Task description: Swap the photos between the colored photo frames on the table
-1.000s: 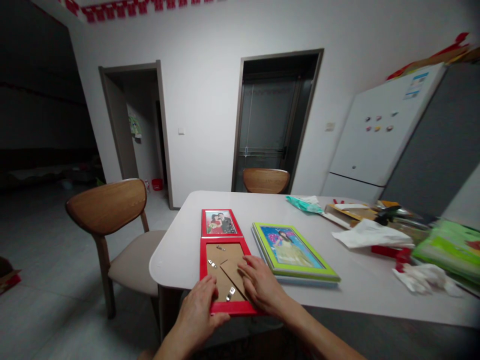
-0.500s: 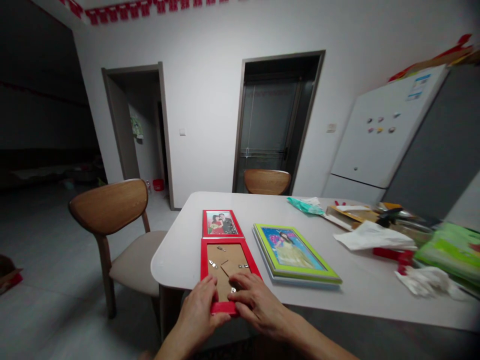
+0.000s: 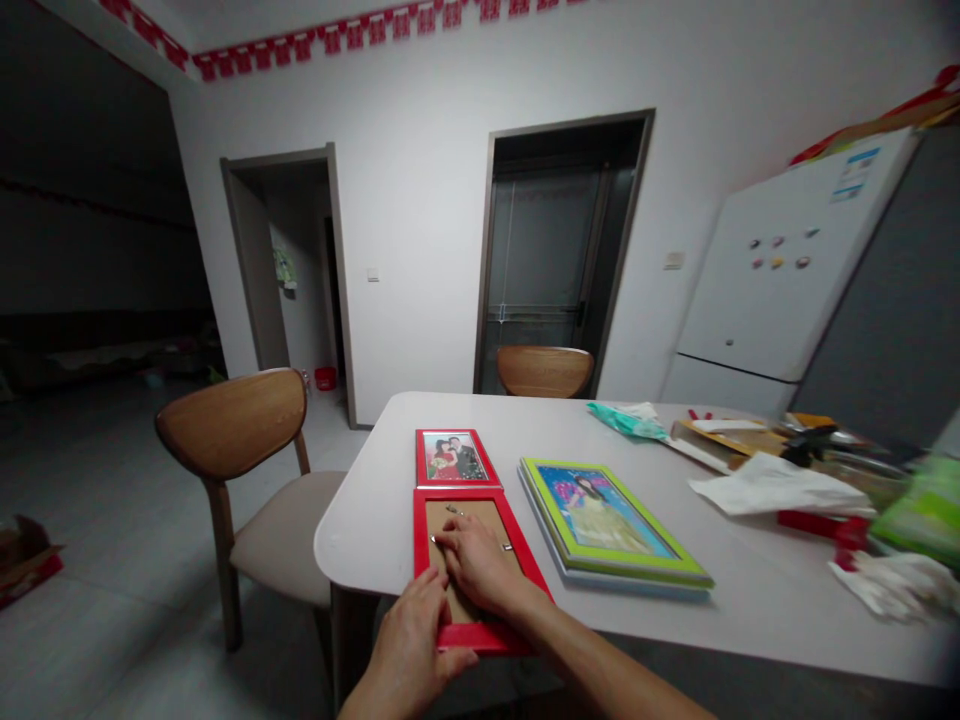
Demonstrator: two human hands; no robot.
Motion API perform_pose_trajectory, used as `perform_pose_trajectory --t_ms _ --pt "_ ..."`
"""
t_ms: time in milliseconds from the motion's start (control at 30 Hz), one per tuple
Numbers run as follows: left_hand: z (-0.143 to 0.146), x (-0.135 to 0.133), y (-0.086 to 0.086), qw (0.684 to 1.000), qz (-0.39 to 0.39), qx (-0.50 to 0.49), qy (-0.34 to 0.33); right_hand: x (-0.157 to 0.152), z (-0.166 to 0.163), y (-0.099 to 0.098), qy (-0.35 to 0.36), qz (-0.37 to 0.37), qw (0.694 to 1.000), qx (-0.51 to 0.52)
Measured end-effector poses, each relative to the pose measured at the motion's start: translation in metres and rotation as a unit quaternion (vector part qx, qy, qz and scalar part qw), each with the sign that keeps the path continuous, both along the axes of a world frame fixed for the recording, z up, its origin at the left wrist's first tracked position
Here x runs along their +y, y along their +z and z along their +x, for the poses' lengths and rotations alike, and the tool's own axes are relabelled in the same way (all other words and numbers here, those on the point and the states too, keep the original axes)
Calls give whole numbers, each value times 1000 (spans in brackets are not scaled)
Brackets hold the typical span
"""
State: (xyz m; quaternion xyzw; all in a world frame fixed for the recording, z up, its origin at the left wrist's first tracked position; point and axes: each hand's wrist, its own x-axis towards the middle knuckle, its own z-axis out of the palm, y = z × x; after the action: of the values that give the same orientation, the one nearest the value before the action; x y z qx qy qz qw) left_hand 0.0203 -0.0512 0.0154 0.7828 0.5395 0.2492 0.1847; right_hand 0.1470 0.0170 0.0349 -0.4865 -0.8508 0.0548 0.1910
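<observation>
We're watching the left hand [image 3: 412,635] clasp the near left corner of a red, rectangular picture frame [image 3: 523,550], thumb along the near rim, fingers bent over the side. The frame lies back up at the edge of a smooth white table [image 3: 367,510]. Across its flat brown backing board [image 3: 486,515] arches the right hand [image 3: 484,568], fingertips bunched at a small, shiny metal clip [image 3: 433,540]; we can't tell whether they're pinching it.
</observation>
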Motion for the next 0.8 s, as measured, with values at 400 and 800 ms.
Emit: perform_pose_trajectory --t_ms 400,800 --pt "0 1 -3 1000 -1 -6 11 -1 6 -6 71 26 997 -33" --pt "0 -2 1 999 -28 2 20 62 12 -14 -151 -43 986 57"
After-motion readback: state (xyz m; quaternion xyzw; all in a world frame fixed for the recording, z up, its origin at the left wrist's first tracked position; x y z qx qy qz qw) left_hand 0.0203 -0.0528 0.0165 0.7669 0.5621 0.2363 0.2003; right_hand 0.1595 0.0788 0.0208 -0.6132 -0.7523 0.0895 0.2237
